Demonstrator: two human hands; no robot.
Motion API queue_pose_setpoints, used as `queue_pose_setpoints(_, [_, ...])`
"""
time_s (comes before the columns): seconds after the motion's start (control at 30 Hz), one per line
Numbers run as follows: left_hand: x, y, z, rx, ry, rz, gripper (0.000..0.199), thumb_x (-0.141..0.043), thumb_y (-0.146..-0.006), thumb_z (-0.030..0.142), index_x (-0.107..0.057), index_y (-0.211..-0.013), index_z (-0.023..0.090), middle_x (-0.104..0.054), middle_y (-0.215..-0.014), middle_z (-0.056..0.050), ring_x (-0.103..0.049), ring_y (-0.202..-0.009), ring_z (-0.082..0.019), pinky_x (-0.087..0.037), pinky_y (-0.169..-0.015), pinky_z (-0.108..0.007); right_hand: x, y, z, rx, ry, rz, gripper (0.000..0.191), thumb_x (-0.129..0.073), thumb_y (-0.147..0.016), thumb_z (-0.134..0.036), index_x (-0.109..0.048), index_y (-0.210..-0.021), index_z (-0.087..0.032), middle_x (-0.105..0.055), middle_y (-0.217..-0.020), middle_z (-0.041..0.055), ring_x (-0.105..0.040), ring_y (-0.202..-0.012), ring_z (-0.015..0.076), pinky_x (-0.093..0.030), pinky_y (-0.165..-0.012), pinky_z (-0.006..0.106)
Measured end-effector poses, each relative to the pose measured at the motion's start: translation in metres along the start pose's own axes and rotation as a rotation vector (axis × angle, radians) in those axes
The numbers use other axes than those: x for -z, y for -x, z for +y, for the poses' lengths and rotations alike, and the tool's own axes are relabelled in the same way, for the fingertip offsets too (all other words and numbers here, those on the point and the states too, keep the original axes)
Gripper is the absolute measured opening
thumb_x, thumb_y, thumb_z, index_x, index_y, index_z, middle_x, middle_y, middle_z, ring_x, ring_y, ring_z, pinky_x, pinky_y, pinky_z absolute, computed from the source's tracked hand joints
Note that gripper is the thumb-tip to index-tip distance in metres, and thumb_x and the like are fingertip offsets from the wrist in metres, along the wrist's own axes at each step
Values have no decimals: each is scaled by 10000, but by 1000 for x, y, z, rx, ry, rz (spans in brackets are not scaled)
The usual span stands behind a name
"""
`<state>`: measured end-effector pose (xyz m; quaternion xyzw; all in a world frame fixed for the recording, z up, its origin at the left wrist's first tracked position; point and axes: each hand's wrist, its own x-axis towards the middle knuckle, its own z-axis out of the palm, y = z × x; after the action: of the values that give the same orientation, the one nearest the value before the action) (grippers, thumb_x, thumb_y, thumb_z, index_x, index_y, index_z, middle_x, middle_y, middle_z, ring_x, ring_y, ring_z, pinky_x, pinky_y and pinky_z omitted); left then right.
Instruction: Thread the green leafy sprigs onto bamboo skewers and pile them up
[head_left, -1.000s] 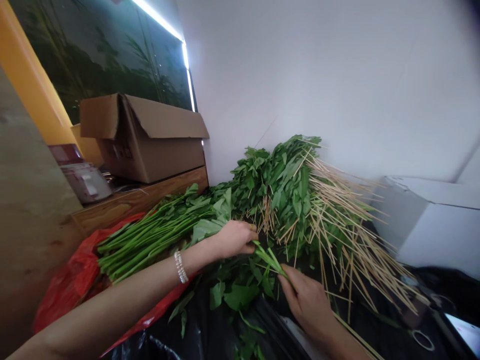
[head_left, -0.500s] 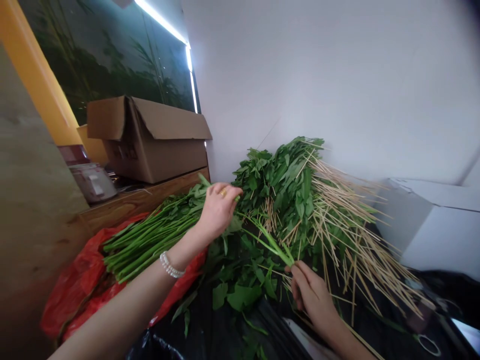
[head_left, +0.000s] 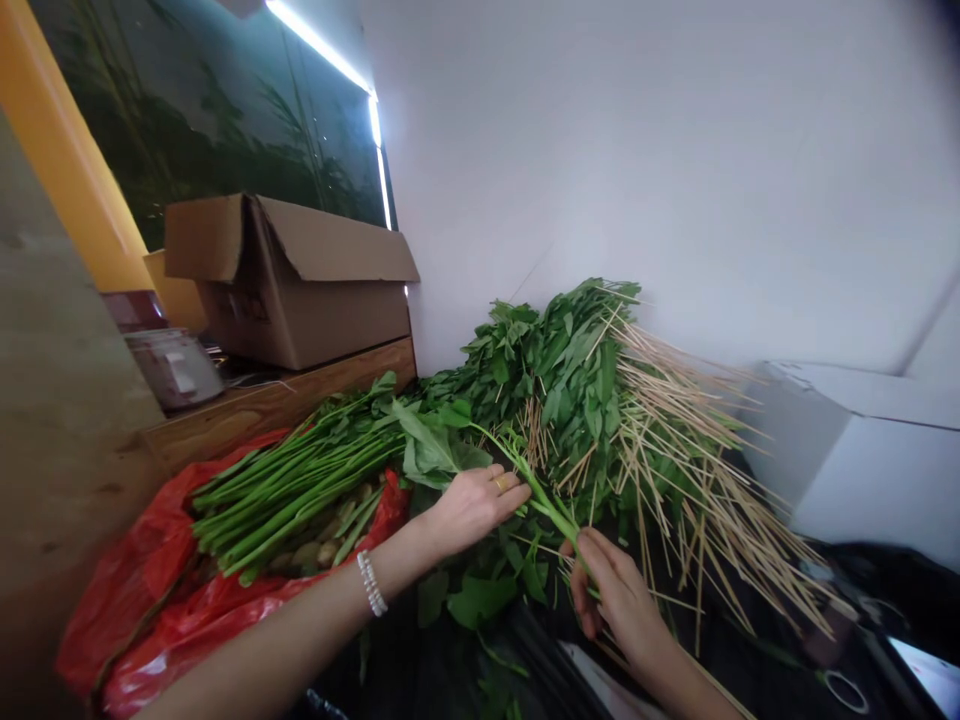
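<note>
Head view. Item: one green stalk [head_left: 551, 508], branching at its upper end, held between both hands in front of the pile of greens and thin sticks [head_left: 705, 480]. Handling, by judgement: light; stem crisp and likely to snap if bent hard; side shoots soft, easily torn; perhaps slippery if damp. Best hold: the thick lower stem. Right hand [head_left: 619, 590]: thumb and fingers pinching that lower end. Left hand [head_left: 476, 505]: fingers close together, slightly bent, tips at the branching part; whether they grip it, cannot tell.
</note>
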<state>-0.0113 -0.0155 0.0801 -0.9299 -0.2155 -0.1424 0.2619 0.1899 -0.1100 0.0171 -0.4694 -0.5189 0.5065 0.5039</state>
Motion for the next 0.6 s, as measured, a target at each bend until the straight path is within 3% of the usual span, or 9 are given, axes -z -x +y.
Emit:
queue_pose_setpoints(0.13, [-2,-2,5,-40,15,-42,111,-510,-912,268,-547,-945,169,-608,-875,-53,-528,-771,-203,-416,-600,-302,-1,-1,2,-4,28,-5,458,-411,-880,-633,-497,-945,-187,-512,-479,-84,-444,-303,71,-260,-316,166])
queue_pose_setpoints(0.27, [-6,-10,7,17,89,-8,131,-581,-836,298,-546,-780,185,-609,-791,-39,-523,-744,-199,-419,-634,-299,-1,1,3,41,80,-37,411,-378,-917,-591,-489,-917,-195,-514,-491,-85,-442,-311,63,-269,-331,161])
queue_pose_setpoints(0.37, [5,-20,-12,301,187,169,104,-513,-826,212,-560,-738,185,-608,-741,-30,-527,-721,-185,-420,-656,-286,1,3,1,77,98,23,405,-362,-929,-582,-485,-866,-202,-518,-508,-81,-422,-315,59,-276,-334,165])
queue_pose_setpoints(0.47, [28,-27,-44,637,204,383,208,-389,-848,133,-573,-761,170,-604,-748,-44,-524,-733,-187,-411,-668,-293,5,3,2,103,99,117,413,-371,-923,-592,-490,-846,-204,-526,-514,-68,-425,-336,71,-299,-346,177])
queue_pose_setpoints(0.53, [38,-28,-54,668,202,491,220,-384,-861,140,-594,-806,173,-614,-774,-42,-513,-775,-193,-405,-704,-304,7,2,4,119,78,180,420,-383,-912,-606,-498,-854,-205,-535,-526,-57,-441,-363,86,-326,-363,189])
queue_pose_setpoints(0.6, [35,-24,-45,563,205,499,212,-409,-869,159,-617,-837,181,-629,-791,-43,-500,-803,-197,-395,-734,-316,8,1,6,143,58,241,426,-393,-900,-619,-503,-855,-209,-532,-537,-51,-450,-385,100,-345,-374,201])
